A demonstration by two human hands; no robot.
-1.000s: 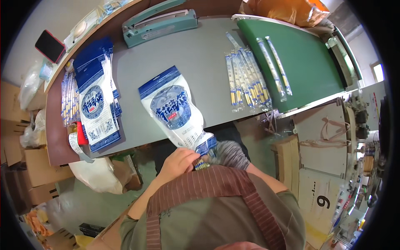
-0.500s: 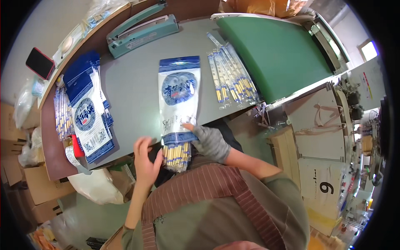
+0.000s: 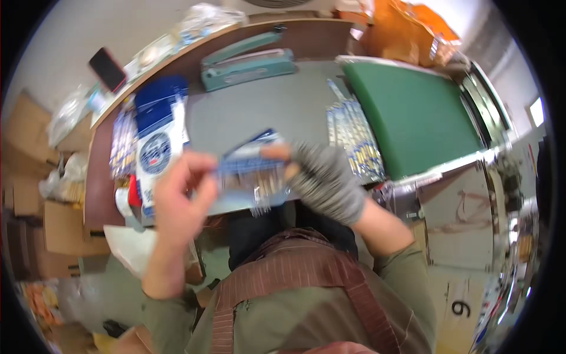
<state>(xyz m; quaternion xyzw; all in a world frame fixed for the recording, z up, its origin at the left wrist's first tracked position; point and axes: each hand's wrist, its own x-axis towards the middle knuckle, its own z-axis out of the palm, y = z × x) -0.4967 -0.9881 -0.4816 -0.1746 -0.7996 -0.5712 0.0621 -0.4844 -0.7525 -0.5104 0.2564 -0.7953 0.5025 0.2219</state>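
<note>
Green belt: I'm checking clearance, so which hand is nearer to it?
Right. The right hand is left of the green belt, gripping the bag; the left hand is farther left, by the bag's left edge.

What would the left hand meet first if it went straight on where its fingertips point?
Most likely the near edge of the blue-and-white bag, just right of the left hand's fingertips; blur and depth leave unclear whether they touch.
</note>
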